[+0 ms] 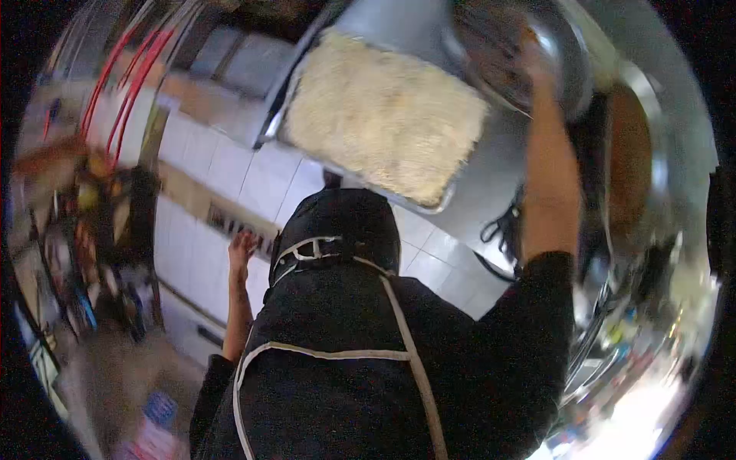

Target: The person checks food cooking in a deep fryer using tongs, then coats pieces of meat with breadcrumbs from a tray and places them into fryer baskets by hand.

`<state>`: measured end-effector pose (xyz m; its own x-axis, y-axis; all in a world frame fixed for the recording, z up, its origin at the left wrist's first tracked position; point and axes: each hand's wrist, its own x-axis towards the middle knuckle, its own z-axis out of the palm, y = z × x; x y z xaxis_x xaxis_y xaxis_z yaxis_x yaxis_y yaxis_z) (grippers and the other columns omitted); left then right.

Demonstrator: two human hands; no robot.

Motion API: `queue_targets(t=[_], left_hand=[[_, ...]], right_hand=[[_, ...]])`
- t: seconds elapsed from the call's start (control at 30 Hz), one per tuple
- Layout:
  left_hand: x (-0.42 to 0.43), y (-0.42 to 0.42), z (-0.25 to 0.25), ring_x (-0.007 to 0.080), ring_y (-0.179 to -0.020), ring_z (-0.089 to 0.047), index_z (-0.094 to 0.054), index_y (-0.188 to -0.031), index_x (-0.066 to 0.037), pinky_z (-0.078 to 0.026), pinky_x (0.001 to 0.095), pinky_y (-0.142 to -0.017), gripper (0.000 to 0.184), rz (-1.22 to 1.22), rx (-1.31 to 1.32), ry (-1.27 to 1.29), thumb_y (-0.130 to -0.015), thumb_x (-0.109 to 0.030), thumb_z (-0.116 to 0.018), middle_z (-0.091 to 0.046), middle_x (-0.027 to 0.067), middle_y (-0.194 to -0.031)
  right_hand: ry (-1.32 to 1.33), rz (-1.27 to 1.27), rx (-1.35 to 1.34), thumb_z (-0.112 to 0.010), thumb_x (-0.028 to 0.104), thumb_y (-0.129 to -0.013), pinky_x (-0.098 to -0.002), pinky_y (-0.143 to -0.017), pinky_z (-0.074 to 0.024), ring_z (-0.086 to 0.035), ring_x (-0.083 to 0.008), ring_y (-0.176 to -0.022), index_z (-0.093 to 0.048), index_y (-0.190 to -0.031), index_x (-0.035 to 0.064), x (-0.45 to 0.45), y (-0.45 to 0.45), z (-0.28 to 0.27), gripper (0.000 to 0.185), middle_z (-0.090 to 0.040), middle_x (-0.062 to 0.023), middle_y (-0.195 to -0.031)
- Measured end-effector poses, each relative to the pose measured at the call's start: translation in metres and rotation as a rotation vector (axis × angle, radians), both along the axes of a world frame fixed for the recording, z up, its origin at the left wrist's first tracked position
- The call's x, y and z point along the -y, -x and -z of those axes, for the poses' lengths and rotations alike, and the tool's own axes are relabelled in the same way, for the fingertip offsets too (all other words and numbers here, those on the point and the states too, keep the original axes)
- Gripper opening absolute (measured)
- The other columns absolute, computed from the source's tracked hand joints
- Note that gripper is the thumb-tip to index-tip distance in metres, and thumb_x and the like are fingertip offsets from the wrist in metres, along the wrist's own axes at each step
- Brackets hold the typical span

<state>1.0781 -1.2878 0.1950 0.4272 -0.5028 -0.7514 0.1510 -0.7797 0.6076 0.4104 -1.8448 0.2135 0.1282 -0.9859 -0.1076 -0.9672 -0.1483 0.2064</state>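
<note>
My right hand [537, 60] is at the top right of the frame, over or inside a wide, round, grey metal bowl [571, 50] with dark brown showing in it. The blur hides my fingers, so I cannot tell whether they are spread, pressed together or pinching something. My left hand [243, 245] hangs left of centre, away from the bowl, its fingers loosely parted and slightly curled, holding nothing that I can see. At upper centre, between my hands, a rectangular metal tray [437, 207] sits tilted in view on a grey metal counter [497, 153], covered nearly to its edges by a pale yellow, rough-textured layer [387, 115]. My black apron with cream trim [330, 406] fills the lower centre.
</note>
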Motion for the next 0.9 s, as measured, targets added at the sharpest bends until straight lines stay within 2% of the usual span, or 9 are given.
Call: queue_targets(t=[0.1,0.17,0.33,0.43,0.53,0.63,0.8,0.83,0.9], left_hand=[[-0.063,0.028,-0.019,0.0174,-0.090,-0.060,-0.051,-0.115,-0.010,-0.044,0.0331,-0.073,0.038,-0.246,0.053,-0.049,-0.087,-0.036,-0.053,-0.062,0.0052,-0.101],[-0.109,0.053,-0.012,0.0169,-0.088,-0.059,-0.051,-0.116,-0.011,-0.044,0.0333,-0.072,0.039,-0.341,0.054,-0.179,-0.088,-0.038,-0.050,-0.062,0.0055,-0.102],[-0.183,0.110,-0.006,0.0167,-0.080,-0.057,-0.054,-0.114,-0.011,-0.044,0.0338,-0.069,0.034,-0.235,0.040,-0.396,-0.088,-0.031,-0.046,-0.061,0.0065,-0.100],[-0.255,0.111,0.023,0.0191,-0.087,-0.056,-0.054,-0.115,-0.010,-0.046,0.0398,-0.070,0.034,-0.236,-0.101,-0.093,-0.087,-0.027,-0.045,-0.060,0.0063,-0.102],[-0.193,0.081,-0.021,0.0194,-0.088,-0.056,-0.052,-0.115,-0.010,-0.046,0.0411,-0.070,0.033,-0.078,-0.050,0.012,-0.087,-0.026,-0.044,-0.060,0.0051,-0.102],[-0.189,-0.014,0.068,0.0180,-0.085,-0.059,-0.051,-0.108,-0.014,-0.041,0.0356,-0.070,0.026,-0.362,-0.306,-0.301,-0.088,-0.028,-0.043,-0.062,0.0018,-0.098],[-0.170,-0.134,0.085,0.0143,-0.081,-0.059,-0.054,-0.103,-0.015,-0.041,0.0343,-0.071,0.030,-0.472,-0.198,-0.104,-0.087,-0.040,-0.047,-0.064,0.0005,-0.092],[-0.175,-0.156,0.090,0.0140,-0.081,-0.059,-0.054,-0.103,-0.015,-0.041,0.0344,-0.071,0.030,-0.491,-0.174,-0.126,-0.087,-0.040,-0.048,-0.064,0.0005,-0.093],[-0.189,-0.201,0.096,0.0137,-0.081,-0.059,-0.054,-0.103,-0.015,-0.041,0.0346,-0.072,0.031,-0.557,-0.153,-0.155,-0.087,-0.040,-0.049,-0.064,0.0004,-0.093]], right_hand=[[-0.237,0.023,-0.055,-0.067,0.040,-0.072,-0.0413,-0.088,-0.0431,-0.055,-0.0331,-0.104,-0.048,-0.120,0.0046,-0.025,-0.051,-0.059,0.063,-0.056,-0.0173,-0.114],[-0.321,-0.055,-0.199,-0.060,0.041,-0.076,-0.0410,-0.089,-0.0426,-0.054,-0.0331,-0.106,-0.044,-0.124,0.0067,-0.011,-0.038,-0.041,0.062,-0.054,-0.0181,-0.117],[-0.270,-0.133,0.050,-0.053,0.023,-0.084,-0.0404,-0.086,-0.0443,-0.055,-0.0329,-0.104,-0.045,-0.124,0.0111,-0.012,-0.040,-0.061,0.043,-0.055,-0.0209,-0.113],[-0.374,-0.011,0.104,-0.052,0.020,-0.084,-0.0395,-0.081,-0.0455,-0.058,-0.0323,-0.093,-0.048,-0.119,0.0088,-0.026,-0.046,-0.113,0.036,-0.058,-0.0206,-0.105],[-0.325,-0.003,0.082,-0.050,0.025,-0.085,-0.0411,-0.078,-0.0449,-0.059,-0.0325,-0.090,-0.051,-0.114,0.0059,-0.036,-0.055,-0.156,0.034,-0.059,-0.0210,-0.100],[-0.244,0.018,0.054,-0.048,0.029,-0.086,-0.0427,-0.076,-0.0443,-0.059,-0.0328,-0.087,-0.054,-0.109,0.0030,-0.066,-0.076,-0.193,0.035,-0.059,-0.0214,-0.096],[-0.060,0.058,-0.062,-0.044,0.036,-0.088,-0.0453,-0.071,-0.0433,-0.059,-0.0332,-0.081,-0.059,-0.100,-0.0019,-0.156,-0.123,-0.249,0.043,-0.061,-0.0222,-0.088],[0.017,0.025,-0.125,-0.051,0.033,-0.085,-0.0371,-0.076,-0.0413,-0.056,-0.0267,-0.084,-0.054,-0.110,0.0008,-0.174,-0.113,-0.248,0.041,-0.059,-0.0161,-0.097],[0.078,0.278,0.236,-0.053,0.033,-0.084,-0.0352,-0.073,-0.0403,-0.053,-0.0223,-0.081,-0.055,-0.106,0.0035,-0.208,-0.173,-0.261,0.037,-0.057,-0.0116,-0.093]])
